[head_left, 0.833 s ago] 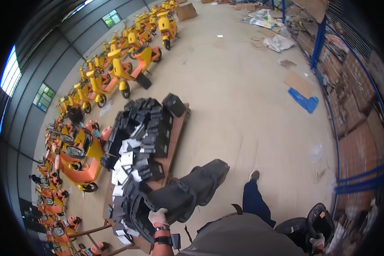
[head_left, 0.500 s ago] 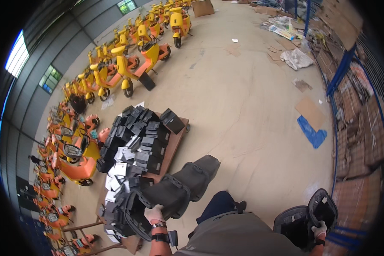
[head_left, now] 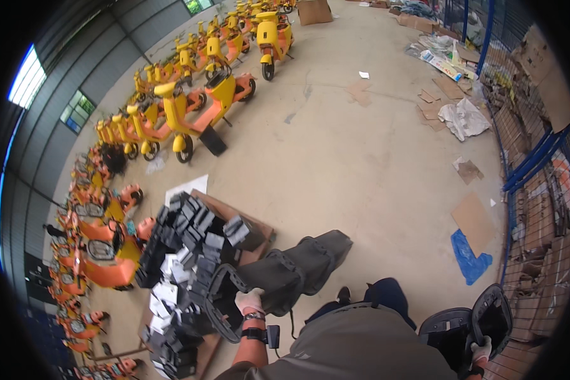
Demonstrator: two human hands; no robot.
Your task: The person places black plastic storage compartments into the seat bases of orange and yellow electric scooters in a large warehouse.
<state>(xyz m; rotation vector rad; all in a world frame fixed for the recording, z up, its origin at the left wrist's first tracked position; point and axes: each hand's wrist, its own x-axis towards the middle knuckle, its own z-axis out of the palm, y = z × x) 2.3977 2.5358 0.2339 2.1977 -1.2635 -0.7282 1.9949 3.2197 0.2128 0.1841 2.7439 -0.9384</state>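
My left hand [head_left: 249, 301], in a pale glove, is closed on the rim of a long stack of nested black plastic bins [head_left: 284, 278]. The stack lies tilted in the air, one open mouth facing left and its narrow end pointing up to the right. At the lower right, my gloved right hand [head_left: 481, 349] grips the edge of another set of black plastic bins [head_left: 446, 322], with two open mouths showing. Its fingertips are partly hidden. Left of the stack, a pallet [head_left: 252, 229] carries a heap of black box-shaped blocks [head_left: 204, 221], some with white faces.
Rows of yellow-and-orange scooters [head_left: 199, 114] line the left side. Along the right runs a blue-framed wire mesh fence [head_left: 519, 183] with piled cardboard behind it. Flat cardboard [head_left: 474, 218], a blue plastic sheet [head_left: 470, 259] and a white sack [head_left: 465, 119] lie on the floor.
My view has shifted forward along the pallet, and my legs have changed position as in a step. Both hands keep their hold on the black bins.
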